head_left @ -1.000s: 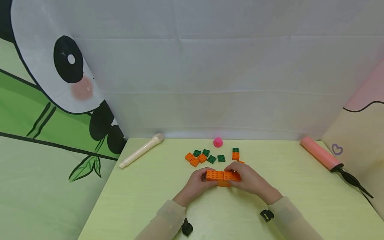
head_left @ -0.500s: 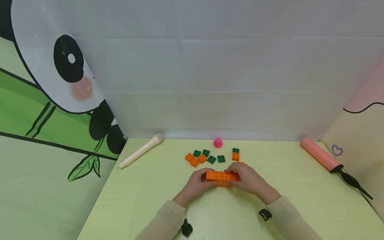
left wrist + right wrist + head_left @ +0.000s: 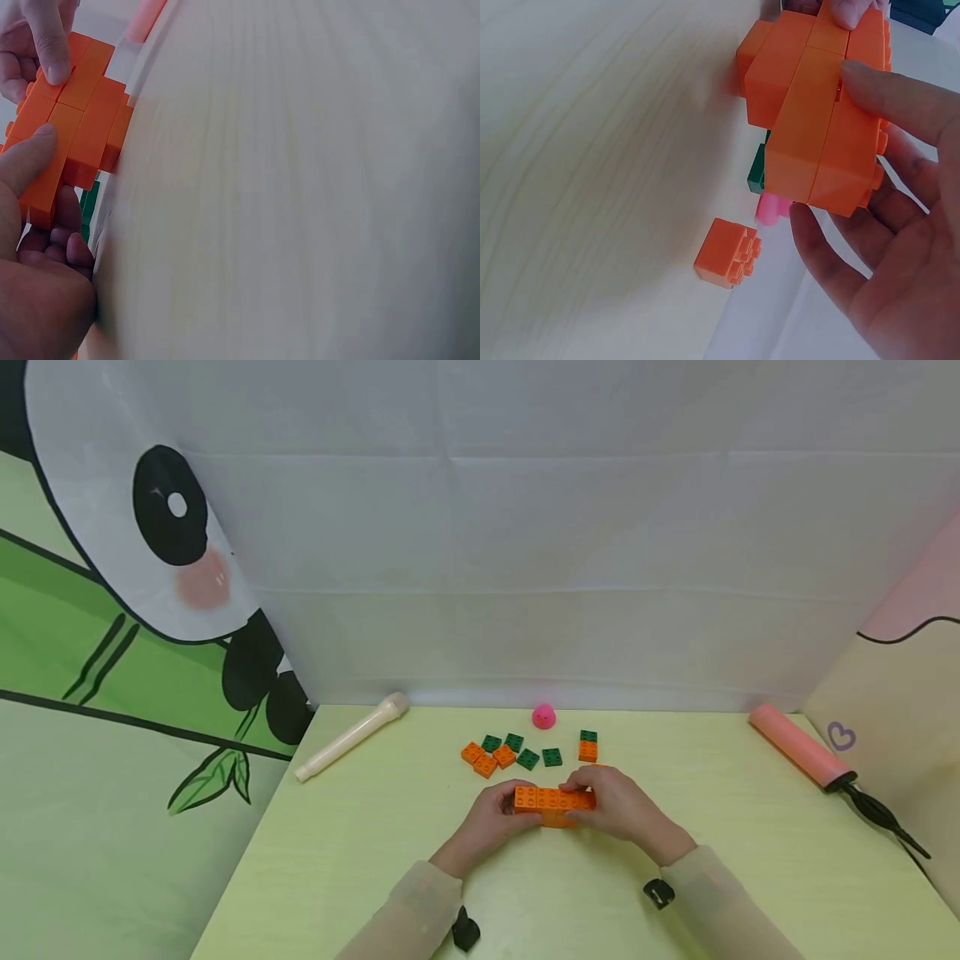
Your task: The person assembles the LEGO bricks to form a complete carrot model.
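Observation:
Both hands hold a stepped structure of joined orange toy building bricks (image 3: pixel 551 799) near the middle of the table. My left hand (image 3: pixel 486 822) grips its left end, thumb on the near side. My right hand (image 3: pixel 626 808) pinches the right end between thumb and fingers. In the left wrist view the orange brick structure (image 3: pixel 94 112) narrows in steps toward the table; both thumbs press its near face. In the right wrist view the structure (image 3: pixel 802 105) shows two wide upper rows with studs along the top. Whether its base touches the table I cannot tell.
Loose orange bricks (image 3: pixel 485 765) and green bricks (image 3: pixel 528 759) lie behind the hands. A green-and-orange stack (image 3: pixel 588 747) and a pink ball-like toy (image 3: pixel 543 717) stand farther back. Another orange brick (image 3: pixel 724 251) sits beyond my right hand. A pale tube (image 3: pixel 352 737) and pink roller-shaped thing (image 3: pixel 802 747) flank them.
My right hand has shifted slightly left, and the right end of the brick structure has come in a little with it. The left hand stays almost still.

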